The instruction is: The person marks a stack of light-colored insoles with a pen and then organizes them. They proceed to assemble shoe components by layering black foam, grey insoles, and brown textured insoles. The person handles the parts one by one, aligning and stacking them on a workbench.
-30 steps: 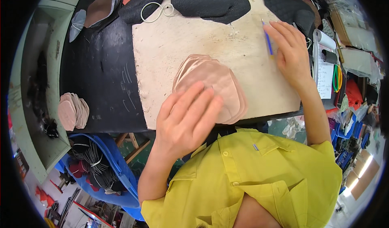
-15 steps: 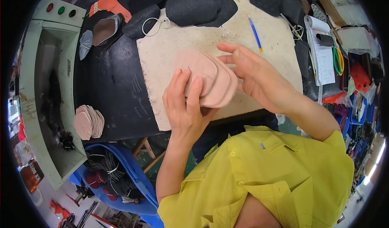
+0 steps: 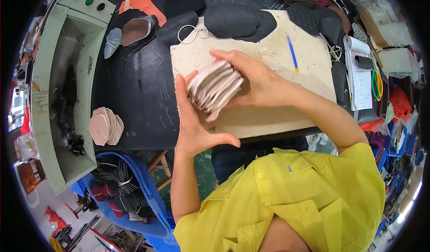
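Edgewise, pink stack between hands

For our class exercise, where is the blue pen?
In the head view, the pen lies right of centre on the pale board, between the right hand and notepad.

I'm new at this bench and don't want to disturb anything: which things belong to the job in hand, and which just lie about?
Apparently in the job:
stack of flat, pale pink pieces, in the right hand, left hand open beside it
cream, roughly rectangular board underneath

Apparently lying about:
slim blue pen
black, textured, rounded pieces
white paper notepad
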